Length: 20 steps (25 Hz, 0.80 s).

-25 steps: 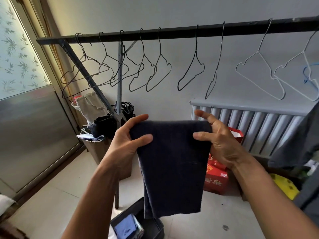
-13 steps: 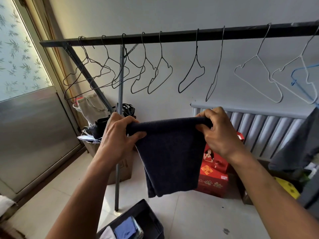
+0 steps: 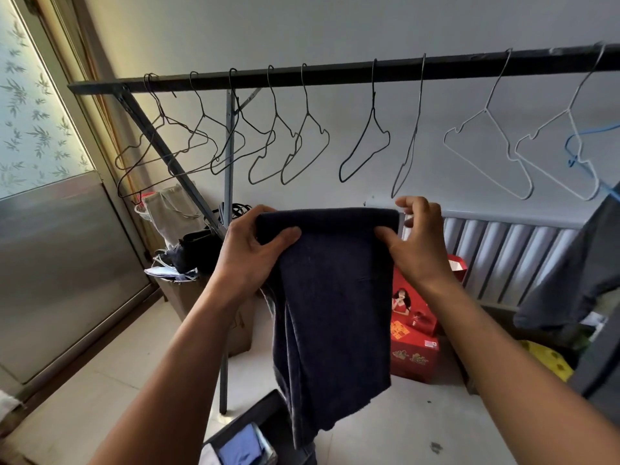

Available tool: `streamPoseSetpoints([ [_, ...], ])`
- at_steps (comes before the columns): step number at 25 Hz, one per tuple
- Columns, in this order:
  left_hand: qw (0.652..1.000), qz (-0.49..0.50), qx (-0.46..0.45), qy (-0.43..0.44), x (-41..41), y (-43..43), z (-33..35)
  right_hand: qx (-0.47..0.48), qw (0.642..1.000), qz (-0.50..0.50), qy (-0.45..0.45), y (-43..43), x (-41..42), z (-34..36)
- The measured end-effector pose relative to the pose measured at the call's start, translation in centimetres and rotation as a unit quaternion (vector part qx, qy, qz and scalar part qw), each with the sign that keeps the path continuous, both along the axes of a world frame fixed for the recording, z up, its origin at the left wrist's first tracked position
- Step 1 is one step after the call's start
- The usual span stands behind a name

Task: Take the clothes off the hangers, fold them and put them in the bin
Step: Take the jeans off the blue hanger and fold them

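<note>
Both hands hold a dark navy garment (image 3: 332, 297) up in the air, folded over along its top edge so that it hangs down in a long doubled panel between the forearms. The left hand (image 3: 248, 250) grips the top left corner, with the thumb laid across the front of the cloth and the fingers tucked behind the fold. The right hand (image 3: 416, 246) pinches the top right corner: its thumb presses on the front and the other fingers are curled behind the edge, the index finger lifted clear above it.

The garment's lower end hangs down below the hands, in front of the near rim of a dark bin (image 3: 268, 411) on the floor. Whether the cloth touches that rim cannot be told. A folded blue piece (image 3: 240, 448) lies inside the bin.

Above the hands runs a black rail (image 3: 335, 75) with a row of wire hangers (image 3: 365, 152) hooked on it. Out to the right of the right hand a grey garment (image 3: 570, 270) hangs below a blue hanger (image 3: 583, 152). Behind the right hand stands a ribbed radiator (image 3: 503, 256), and under that wrist sit red boxes (image 3: 416, 354).
</note>
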<state>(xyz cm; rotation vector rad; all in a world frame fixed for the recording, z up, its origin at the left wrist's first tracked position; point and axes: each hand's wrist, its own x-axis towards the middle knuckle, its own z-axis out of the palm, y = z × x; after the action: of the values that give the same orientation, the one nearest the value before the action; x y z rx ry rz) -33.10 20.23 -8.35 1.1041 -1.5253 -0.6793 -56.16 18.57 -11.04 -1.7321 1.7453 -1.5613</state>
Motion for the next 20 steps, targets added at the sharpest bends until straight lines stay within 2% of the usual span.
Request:
streamPoseSetpoints([
  [3, 0.999, 0.039, 0.019, 0.01, -0.5, -0.2, -0.6, 0.062, 0.995, 0.071, -0.027, 1.8, 1.8, -0.7],
  [6, 0.996, 0.084, 0.032, 0.018, -1.4, -0.1, -0.6, 0.149, 0.963, 0.206, -0.088, 4.0, 4.4, -1.5],
  [10, 0.991, 0.105, 0.052, 0.061, -2.2, 0.2, -0.1, 0.202, 0.937, 0.284, -0.036, 5.3, 6.6, -2.7],
  [13, 0.984, 0.1, 0.079, 0.122, -2.6, 0.1, 0.3, 0.164, 0.949, 0.265, -0.042, 5.6, 7.9, -3.8],
  [16, 0.98, 0.091, 0.087, 0.155, -3.5, 0.6, 0.7, 0.103, 0.976, 0.182, -0.055, 5.2, 8.6, -4.8],
  [18, 0.981, 0.055, 0.076, 0.171, -4.0, 1.2, 1.0, 0.068, 0.986, 0.142, -0.056, 4.7, 8.4, -4.9],
  [20, 0.986, -0.001, 0.056, 0.16, -3.2, 1.9, 1.1, 0.083, 0.981, 0.145, -0.1, 4.3, 7.5, -4.4],
])
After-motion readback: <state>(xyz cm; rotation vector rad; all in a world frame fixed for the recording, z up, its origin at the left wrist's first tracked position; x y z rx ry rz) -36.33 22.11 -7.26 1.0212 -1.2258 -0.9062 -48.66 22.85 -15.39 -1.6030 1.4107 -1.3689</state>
